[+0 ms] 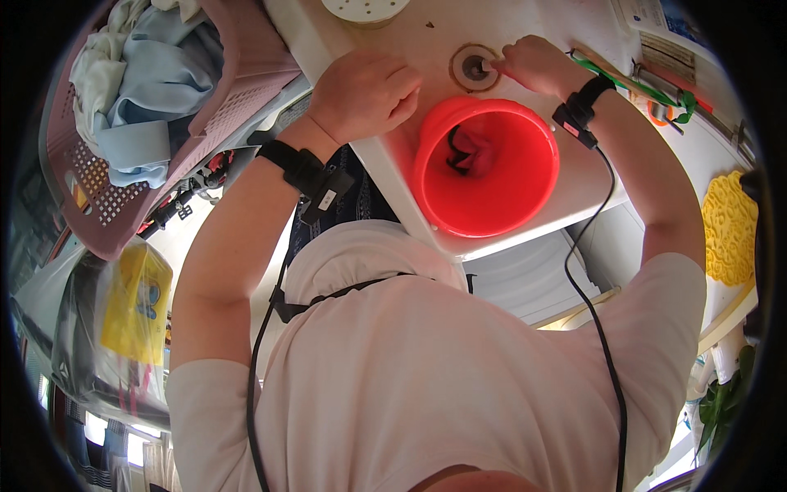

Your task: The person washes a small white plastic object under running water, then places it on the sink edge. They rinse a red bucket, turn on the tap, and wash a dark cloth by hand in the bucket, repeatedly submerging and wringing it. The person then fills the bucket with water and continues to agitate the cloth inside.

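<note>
My right hand point(533, 66) reaches to the sink drain point(474, 67), its fingertips at a small pale bit over the drain's dark opening; whether they pinch it I cannot tell. To the left, my left hand point(367, 92) hovers with curled fingers over the white basin point(430, 37); its palm side is hidden, so I cannot tell if it holds anything. Between and below both hands stands a red plastic bucket point(516, 178), tilted towards me in view, with a pink and black cloth point(473, 154) inside. Black straps with small devices circle both wrists.
A pink plastic laundry basket point(246, 74) with pale blue and cream clothes point(163, 67) is at upper left. A round white perforated item point(366, 7) lies at the top. Right are a green-edged tool point(658, 92) and a yellow openwork mat point(730, 227). Black cables hang from both wrists.
</note>
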The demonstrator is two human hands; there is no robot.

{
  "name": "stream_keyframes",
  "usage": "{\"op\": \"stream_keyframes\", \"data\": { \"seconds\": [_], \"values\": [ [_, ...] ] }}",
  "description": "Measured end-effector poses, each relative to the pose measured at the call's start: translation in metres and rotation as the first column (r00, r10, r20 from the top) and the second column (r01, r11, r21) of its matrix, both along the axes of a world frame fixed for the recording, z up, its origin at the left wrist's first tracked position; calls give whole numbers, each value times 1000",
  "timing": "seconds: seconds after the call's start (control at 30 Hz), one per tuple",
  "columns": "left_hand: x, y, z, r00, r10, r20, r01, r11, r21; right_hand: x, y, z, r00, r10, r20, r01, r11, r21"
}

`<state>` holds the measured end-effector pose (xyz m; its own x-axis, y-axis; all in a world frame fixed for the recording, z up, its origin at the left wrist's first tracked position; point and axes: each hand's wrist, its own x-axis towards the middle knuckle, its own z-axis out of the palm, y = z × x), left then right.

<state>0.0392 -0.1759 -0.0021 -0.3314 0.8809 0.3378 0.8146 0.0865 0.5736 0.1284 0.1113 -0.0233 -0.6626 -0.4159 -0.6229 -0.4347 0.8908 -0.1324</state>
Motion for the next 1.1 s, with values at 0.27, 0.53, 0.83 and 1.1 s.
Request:
{"op": "stream_keyframes", "data": {
  "seconds": [0.27,0.53,0.83,1.1],
  "values": [
    [0,2,1,1000,10,-4,-10,1000,-10,-15,-6,-4,989,146,-33,-145,989,6],
    [1,0,2,1000,-2,30,1,1000,6,-6,-6,-3,997,-31,-70,31,999,6],
    [-2,1,0,1000,-3,16,3,1000,29,-3,9,7,998,-35,46,30,995,97],
    [1,1,4,999,-24,39,23,999,40,21,26,21,969,-239,-56,243,968,61]
  ]
}}
